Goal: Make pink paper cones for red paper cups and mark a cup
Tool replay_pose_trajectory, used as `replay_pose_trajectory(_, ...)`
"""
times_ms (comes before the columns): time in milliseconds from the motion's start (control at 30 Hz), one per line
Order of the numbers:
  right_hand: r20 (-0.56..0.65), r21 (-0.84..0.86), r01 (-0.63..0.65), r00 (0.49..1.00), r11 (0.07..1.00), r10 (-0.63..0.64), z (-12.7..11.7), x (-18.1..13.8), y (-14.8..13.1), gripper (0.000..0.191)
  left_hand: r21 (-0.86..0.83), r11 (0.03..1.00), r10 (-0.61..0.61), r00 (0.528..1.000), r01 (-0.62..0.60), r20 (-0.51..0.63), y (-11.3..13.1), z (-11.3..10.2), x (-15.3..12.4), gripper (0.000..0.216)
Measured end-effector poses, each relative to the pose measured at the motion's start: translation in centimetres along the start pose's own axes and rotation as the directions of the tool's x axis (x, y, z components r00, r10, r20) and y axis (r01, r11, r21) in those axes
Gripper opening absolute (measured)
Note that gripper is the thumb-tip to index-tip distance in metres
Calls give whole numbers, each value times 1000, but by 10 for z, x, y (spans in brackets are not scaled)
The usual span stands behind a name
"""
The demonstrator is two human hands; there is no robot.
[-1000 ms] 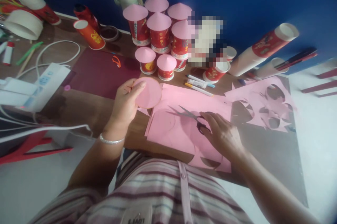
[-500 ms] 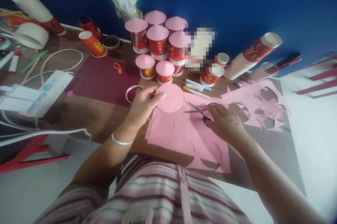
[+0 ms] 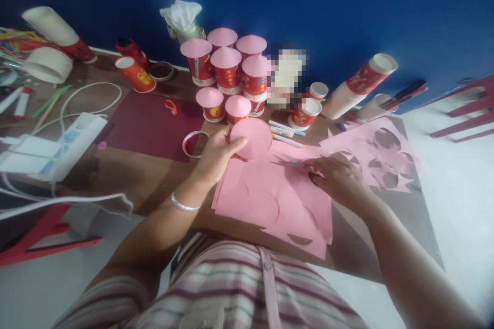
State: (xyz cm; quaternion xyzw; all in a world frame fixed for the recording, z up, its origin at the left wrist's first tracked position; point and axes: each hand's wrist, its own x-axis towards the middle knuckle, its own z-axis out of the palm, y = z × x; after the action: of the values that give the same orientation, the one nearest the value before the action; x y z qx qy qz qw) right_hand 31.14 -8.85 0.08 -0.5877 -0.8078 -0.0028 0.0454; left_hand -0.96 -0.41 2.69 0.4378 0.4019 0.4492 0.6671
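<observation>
Behind the pink sheets [image 3: 245,190] I see red cups [image 3: 227,82], their golden marks [image 3: 218,111] too blurred to read. At the sheets' far edge, the left hand [image 3: 216,158] pinches a flat pink disc [image 3: 254,137] with brownish rim; the right hand's [image 3: 339,177] grip is around the scissors [image 3: 295,163]

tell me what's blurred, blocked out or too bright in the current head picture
Head view: the scissors look soft and smeared; head view: a mosaic patch hides detail beside the pink-topped cups; head view: the floor at right looks pale, washed out.
</observation>
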Motion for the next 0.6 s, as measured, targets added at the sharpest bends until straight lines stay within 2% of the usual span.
replay_pose_trajectory(133, -1, 32, 6, 1000, 999, -6, -13, -9, 21, 35, -2, 1000, -13, 1000, 13, -6, 0, 2, 1, 48)
replay_pose_trajectory(233, -3, -36, -100, 995, 994, 100, -28, -14, 43, 34, 12, 1000, 8, 1000, -8, -15, -2, 3, 1, 47)
replay_pose_trajectory(367, -45, -68, -147, 989, 987, 144, -45, -18, 56, 28, 44, 996, 77, 997, -77, -9, -4, 3, 1, 40)
replay_pose_trajectory(500, -207, 232, -150, 958, 961, 199, -36, -13, 38, 26, 54, 994, 91, 996, -92, 10, -5, 4, 1, 37)
replay_pose_trajectory(600, -193, 423, -137, 952, 896, 236, -12, -6, 15, 28, 70, 995, 71, 997, -71, 8, -5, 6, 2, 38)
